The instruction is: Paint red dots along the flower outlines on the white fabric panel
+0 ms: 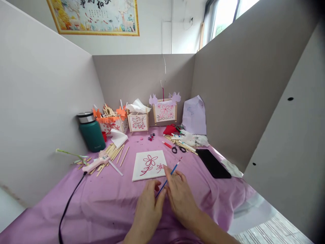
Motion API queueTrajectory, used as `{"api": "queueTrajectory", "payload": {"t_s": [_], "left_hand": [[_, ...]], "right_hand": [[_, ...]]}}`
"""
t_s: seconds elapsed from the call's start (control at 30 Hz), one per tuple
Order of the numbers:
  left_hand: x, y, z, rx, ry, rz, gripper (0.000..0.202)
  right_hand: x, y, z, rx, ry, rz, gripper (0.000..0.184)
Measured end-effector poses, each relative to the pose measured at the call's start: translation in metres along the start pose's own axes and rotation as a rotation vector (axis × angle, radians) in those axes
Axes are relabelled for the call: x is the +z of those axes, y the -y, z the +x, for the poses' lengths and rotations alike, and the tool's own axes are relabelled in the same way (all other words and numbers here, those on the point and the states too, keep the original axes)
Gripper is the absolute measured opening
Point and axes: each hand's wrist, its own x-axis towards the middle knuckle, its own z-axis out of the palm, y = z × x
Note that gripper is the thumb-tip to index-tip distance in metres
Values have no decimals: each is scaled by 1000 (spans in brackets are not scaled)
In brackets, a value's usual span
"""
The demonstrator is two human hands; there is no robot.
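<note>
A thin blue paintbrush (174, 168) with a reddish tip slants up to the right between my hands. My right hand (183, 196) holds it against the fingers, near the lower right corner of a white panel. My left hand (149, 205) has its thumb and curled fingers around the brush's lower end. The white square panel (137, 167) lies flat on the purple cloth just beyond my hands. Red outlines of a large flower, a small flower and a leafy stem are on it. The right fingertips overlap the panel's corner in view.
On the purple cloth (106, 196), a corded pink glue gun (95, 164), wooden sticks (111, 152) and a green flask (91, 134) stand left. Decorated lanterns (139, 122) line the back. Scissors (174, 149) and a black phone (213, 163) lie right. Grey partitions (142, 78) enclose the table.
</note>
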Motion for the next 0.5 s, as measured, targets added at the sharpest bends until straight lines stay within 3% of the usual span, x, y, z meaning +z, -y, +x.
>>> {"api": "queueTrajectory", "payload": {"t_s": [0.13,0.2,0.27,0.37,0.47,0.5], "left_hand": [[1,0,2,97,45,111,30],[0,4,4,82,82,150,33],[-5,10,6,37,36,171,32],[-21,25,14,13,-106,136,31],[-43,46,23,-17,-229,93,31],[-49,52,26,-57,-264,91,31]], "right_hand": [[1,6,5,2,45,87,61],[1,4,3,-15,48,107,60],[1,-4,-7,-40,39,71,60],[-3,-32,-49,-32,3,-96,59],[-11,-75,-117,-78,39,-263,56],[-15,-90,-141,-35,49,-310,56]]}}
